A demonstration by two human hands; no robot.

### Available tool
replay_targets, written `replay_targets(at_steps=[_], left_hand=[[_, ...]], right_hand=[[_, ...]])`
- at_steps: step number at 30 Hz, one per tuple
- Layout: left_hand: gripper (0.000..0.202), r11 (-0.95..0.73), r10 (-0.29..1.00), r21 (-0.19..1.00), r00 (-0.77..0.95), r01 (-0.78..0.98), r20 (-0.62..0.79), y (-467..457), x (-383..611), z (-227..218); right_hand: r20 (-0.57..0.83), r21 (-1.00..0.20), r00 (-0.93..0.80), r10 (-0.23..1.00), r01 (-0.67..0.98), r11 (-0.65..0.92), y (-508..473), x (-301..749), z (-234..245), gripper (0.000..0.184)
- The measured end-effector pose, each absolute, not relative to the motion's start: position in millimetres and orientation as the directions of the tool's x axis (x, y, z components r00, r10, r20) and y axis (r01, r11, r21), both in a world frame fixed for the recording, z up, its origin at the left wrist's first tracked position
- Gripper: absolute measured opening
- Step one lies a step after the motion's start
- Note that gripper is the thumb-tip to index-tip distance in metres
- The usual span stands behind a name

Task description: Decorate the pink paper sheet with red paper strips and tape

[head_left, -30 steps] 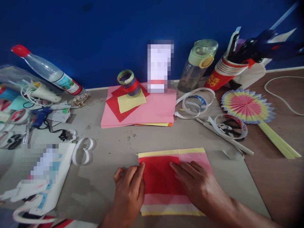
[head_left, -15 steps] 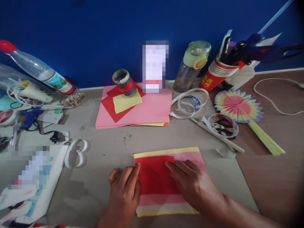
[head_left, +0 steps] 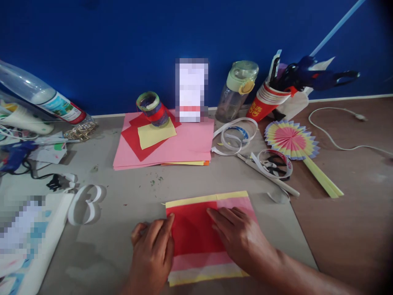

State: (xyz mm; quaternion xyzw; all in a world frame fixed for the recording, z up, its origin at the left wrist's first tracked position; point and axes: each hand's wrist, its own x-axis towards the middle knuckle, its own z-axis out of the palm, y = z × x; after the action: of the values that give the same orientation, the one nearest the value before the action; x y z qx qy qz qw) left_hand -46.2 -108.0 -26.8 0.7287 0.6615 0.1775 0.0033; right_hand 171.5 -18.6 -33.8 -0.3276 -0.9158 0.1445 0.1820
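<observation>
A red sheet of paper [head_left: 193, 231] lies over a larger pink sheet [head_left: 199, 261], with yellow paper [head_left: 207, 198] showing at the top and bottom edges. My left hand [head_left: 153, 248] rests at the left edge of the red sheet, its fingertips touching that edge and the other fingers bent and apart. Across the red sheet's right part lies my right hand [head_left: 241, 233], fingers stretched out and pressing on the paper. It hides the lower right corner of the red sheet. Whether either thumb is under the paper cannot be seen.
Behind are stacked pink sheets [head_left: 190, 143], a tape roll [head_left: 153, 110], a phone [head_left: 190, 90] and a bottle [head_left: 235, 92]. To the right lie tape strips [head_left: 236, 139], a paper fan [head_left: 291, 139] and a red cup [head_left: 267, 100]. A white strip [head_left: 82, 205] lies left.
The whole view has shifted slightly, with objects appearing further left. Both hands keep the same places on the red sheet, and the paper lies as before.
</observation>
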Motion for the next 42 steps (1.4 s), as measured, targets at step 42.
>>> replay_targets(at_steps=[42], left_hand=[[0.048, -0.23, 0.937, 0.43, 0.079, 0.873, 0.34, -98.9, -53.7, -31.1]], right_hand=[[0.389, -0.565, -0.663, 0.64, 0.377, 0.734, -21.6, 178.5, -34.3, 0.025]])
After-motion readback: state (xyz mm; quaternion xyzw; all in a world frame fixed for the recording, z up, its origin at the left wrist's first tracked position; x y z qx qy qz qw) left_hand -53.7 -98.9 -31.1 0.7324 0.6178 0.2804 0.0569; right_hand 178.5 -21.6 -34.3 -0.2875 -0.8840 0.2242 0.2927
